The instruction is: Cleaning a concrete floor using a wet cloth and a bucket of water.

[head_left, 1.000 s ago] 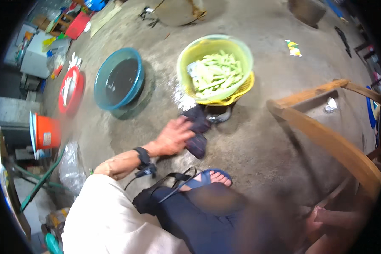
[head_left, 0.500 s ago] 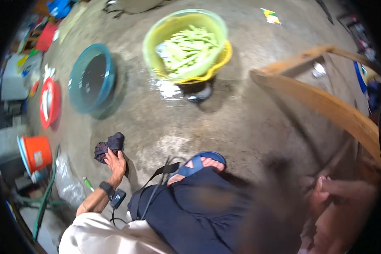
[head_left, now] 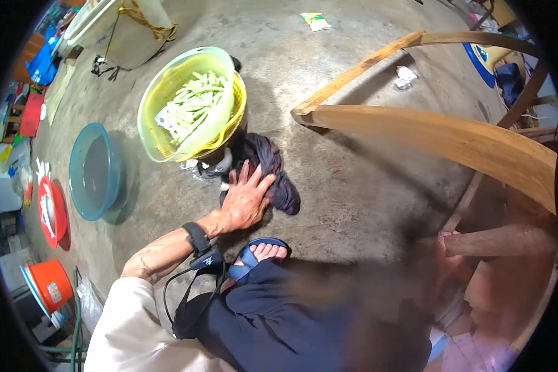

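Note:
My left hand (head_left: 245, 201) lies on a crumpled dark cloth (head_left: 282, 193) on the concrete floor, its fingers spread over the fabric. Just beyond, a yellow basket (head_left: 240, 102) and a pale green translucent basin (head_left: 147, 118) are stacked on a dark support; green bean pods (head_left: 195, 102) fill the basin. Clear plastic shows beside the cloth, below the basin. At the right, partly veiled by a dark blur, my right hand (head_left: 447, 248) appears closed round the end of a wooden bar (head_left: 502, 242).
An angled wooden frame (head_left: 428, 124) spans the right side. To the left stand a blue-green basin (head_left: 96, 170) of dark water, a red basin (head_left: 54, 211) and an orange bucket (head_left: 48, 285). A large pale tub (head_left: 130, 37) is at the far left. My sandalled foot (head_left: 263, 253) is close by.
My left hand and the cloth have moved right across the floor, up to the stacked basins. The view has shifted too. My right hand still seems to be on the wooden bar.

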Action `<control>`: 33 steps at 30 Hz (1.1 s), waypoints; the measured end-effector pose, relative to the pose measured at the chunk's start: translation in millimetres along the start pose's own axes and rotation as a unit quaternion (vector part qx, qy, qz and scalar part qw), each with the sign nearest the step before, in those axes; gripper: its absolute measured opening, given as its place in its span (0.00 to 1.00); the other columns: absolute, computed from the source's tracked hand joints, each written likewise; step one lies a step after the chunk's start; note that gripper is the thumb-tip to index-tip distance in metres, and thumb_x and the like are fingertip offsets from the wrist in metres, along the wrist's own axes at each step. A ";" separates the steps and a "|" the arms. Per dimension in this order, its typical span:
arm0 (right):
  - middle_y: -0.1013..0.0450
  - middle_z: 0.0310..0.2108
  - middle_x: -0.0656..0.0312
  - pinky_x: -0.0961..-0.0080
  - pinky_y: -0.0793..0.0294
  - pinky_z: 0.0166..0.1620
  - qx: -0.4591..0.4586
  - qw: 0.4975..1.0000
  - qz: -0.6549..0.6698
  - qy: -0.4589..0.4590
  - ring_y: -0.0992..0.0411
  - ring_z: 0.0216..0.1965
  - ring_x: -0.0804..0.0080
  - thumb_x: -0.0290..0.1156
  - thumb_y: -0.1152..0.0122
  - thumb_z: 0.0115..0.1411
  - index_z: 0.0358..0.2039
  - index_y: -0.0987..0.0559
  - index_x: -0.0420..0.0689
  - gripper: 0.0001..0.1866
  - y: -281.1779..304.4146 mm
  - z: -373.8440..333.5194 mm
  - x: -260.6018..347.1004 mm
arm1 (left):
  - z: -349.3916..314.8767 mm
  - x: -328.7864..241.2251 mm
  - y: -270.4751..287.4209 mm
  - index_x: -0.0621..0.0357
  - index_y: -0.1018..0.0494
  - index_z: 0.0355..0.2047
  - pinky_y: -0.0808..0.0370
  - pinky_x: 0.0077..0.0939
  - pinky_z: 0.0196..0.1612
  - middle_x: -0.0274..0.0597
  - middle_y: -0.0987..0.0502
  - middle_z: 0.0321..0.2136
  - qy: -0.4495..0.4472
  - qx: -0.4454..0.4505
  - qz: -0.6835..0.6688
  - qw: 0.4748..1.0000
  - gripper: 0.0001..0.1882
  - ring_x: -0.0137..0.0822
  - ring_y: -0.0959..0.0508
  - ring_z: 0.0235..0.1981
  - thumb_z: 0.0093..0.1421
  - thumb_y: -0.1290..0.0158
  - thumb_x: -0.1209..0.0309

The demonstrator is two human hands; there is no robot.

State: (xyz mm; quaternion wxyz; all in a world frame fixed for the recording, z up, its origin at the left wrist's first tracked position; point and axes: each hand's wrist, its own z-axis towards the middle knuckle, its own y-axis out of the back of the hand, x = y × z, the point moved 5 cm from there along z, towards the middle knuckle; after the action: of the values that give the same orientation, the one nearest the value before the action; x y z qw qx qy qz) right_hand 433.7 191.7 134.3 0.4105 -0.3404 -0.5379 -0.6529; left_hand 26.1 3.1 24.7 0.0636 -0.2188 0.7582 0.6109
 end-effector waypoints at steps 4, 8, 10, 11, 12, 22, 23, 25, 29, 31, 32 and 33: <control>0.31 0.34 0.60 0.79 0.34 0.42 -0.040 0.997 0.010 -0.071 0.33 0.36 0.74 0.20 0.41 0.50 0.39 0.32 0.37 0.16 -17.2 -2.5 12.1 | 77.3 -6.7 15.8 0.52 0.43 0.53 0.48 0.65 0.52 0.57 0.46 0.54 0.020 -0.069 0.016 0.997 0.27 0.63 0.50 0.57 0.54 0.52 0.64; 0.31 0.34 0.61 0.78 0.35 0.42 0.038 0.999 0.015 0.010 0.34 0.36 0.74 0.21 0.40 0.49 0.38 0.31 0.39 0.14 -15.8 1.6 17.3 | 87.3 -36.0 11.7 0.57 0.43 0.53 0.49 0.61 0.53 0.58 0.43 0.53 0.018 -0.062 0.024 0.998 0.28 0.63 0.49 0.57 0.56 0.55 0.57; 0.31 0.33 0.62 0.77 0.35 0.42 0.020 1.000 0.023 0.003 0.34 0.36 0.74 0.21 0.40 0.49 0.37 0.31 0.39 0.14 -11.1 3.5 13.1 | 69.9 -60.4 -2.1 0.56 0.42 0.53 0.53 0.58 0.55 0.57 0.43 0.53 -0.053 -0.002 0.010 0.999 0.29 0.61 0.50 0.58 0.56 0.56 0.52; 0.31 0.33 0.62 0.76 0.35 0.42 0.016 0.999 0.034 -0.005 0.34 0.36 0.74 0.21 0.40 0.50 0.37 0.31 0.39 0.14 -8.2 4.0 11.0 | 60.1 -77.7 -11.9 0.53 0.41 0.53 0.53 0.58 0.56 0.55 0.44 0.54 -0.108 0.017 0.036 0.993 0.29 0.59 0.51 0.59 0.56 0.56 0.51; 0.31 0.33 0.62 0.76 0.35 0.42 0.011 0.999 0.032 -0.005 0.34 0.36 0.74 0.21 0.40 0.50 0.37 0.31 0.39 0.14 -9.8 4.2 9.3 | 54.8 -89.5 -17.8 0.52 0.40 0.53 0.52 0.57 0.55 0.53 0.44 0.55 -0.167 0.026 0.048 0.984 0.28 0.57 0.49 0.59 0.55 0.55 0.53; 0.31 0.33 0.61 0.74 0.34 0.42 0.025 0.993 -0.052 0.107 0.33 0.37 0.71 0.21 0.42 0.50 0.36 0.29 0.39 0.12 -17.5 -4.1 24.4 | 239.8 -81.8 -16.3 0.52 0.30 0.41 0.35 0.46 0.47 0.48 0.27 0.38 -0.117 0.001 -0.059 0.991 0.15 0.48 0.28 0.42 0.55 0.56 0.63; 0.31 0.33 0.61 0.73 0.34 0.42 0.054 0.985 -0.105 0.123 0.33 0.37 0.70 0.21 0.41 0.50 0.36 0.29 0.39 0.12 -22.0 -5.3 24.8 | 241.4 -74.6 -6.5 0.54 0.30 0.39 0.33 0.45 0.44 0.49 0.26 0.34 -0.147 -0.129 -0.028 0.980 0.14 0.48 0.27 0.38 0.55 0.56 0.63; 0.30 0.32 0.61 0.74 0.34 0.42 0.030 0.991 -0.092 0.091 0.32 0.36 0.71 0.21 0.40 0.49 0.36 0.28 0.39 0.12 -30.1 -6.1 40.7 | 228.8 -61.1 0.0 0.57 0.30 0.36 0.31 0.43 0.41 0.49 0.25 0.30 -0.180 -0.247 0.008 0.952 0.13 0.47 0.26 0.34 0.55 0.55 0.64; 0.30 0.31 0.60 0.72 0.32 0.39 -0.020 0.998 -0.051 0.031 0.32 0.35 0.69 0.26 0.38 0.50 0.36 0.28 0.40 0.13 -10.5 -5.6 25.4 | 170.1 -83.1 17.8 0.60 0.41 0.51 0.35 0.41 0.49 0.58 0.37 0.48 -0.100 -0.066 -0.024 0.992 0.24 0.57 0.35 0.49 0.57 0.54 0.62; 0.29 0.31 0.60 0.72 0.32 0.39 -0.010 0.996 -0.088 0.019 0.32 0.35 0.69 0.27 0.38 0.50 0.35 0.28 0.40 0.12 -11.6 -1.6 37.5 | 119.1 -77.9 6.7 0.58 0.40 0.51 0.42 0.49 0.54 0.57 0.41 0.52 -0.129 -0.108 0.048 0.985 0.25 0.59 0.42 0.54 0.56 0.53 0.61; 0.29 0.31 0.60 0.72 0.32 0.39 0.004 0.991 -0.131 0.006 0.32 0.35 0.69 0.27 0.39 0.50 0.35 0.28 0.39 0.12 -15.0 -2.9 39.4 | 92.0 -72.2 -0.7 0.57 0.39 0.51 0.46 0.52 0.55 0.57 0.41 0.52 -0.141 -0.082 0.039 0.986 0.24 0.60 0.45 0.55 0.56 0.53 0.61; 0.29 0.31 0.60 0.72 0.32 0.39 0.005 0.992 -0.124 0.003 0.32 0.35 0.69 0.27 0.39 0.50 0.35 0.28 0.39 0.12 -16.9 -3.3 34.6 | 70.6 -69.0 -8.7 0.56 0.38 0.50 0.50 0.55 0.56 0.58 0.42 0.52 -0.153 -0.057 0.028 0.986 0.24 0.61 0.48 0.57 0.56 0.53 0.61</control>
State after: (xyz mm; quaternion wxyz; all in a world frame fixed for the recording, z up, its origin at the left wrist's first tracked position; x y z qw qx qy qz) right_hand 403.5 183.9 157.2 0.3295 -0.2668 -0.5777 -0.6975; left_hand 79.4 86.7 24.7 0.1491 -0.1050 0.7096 0.6806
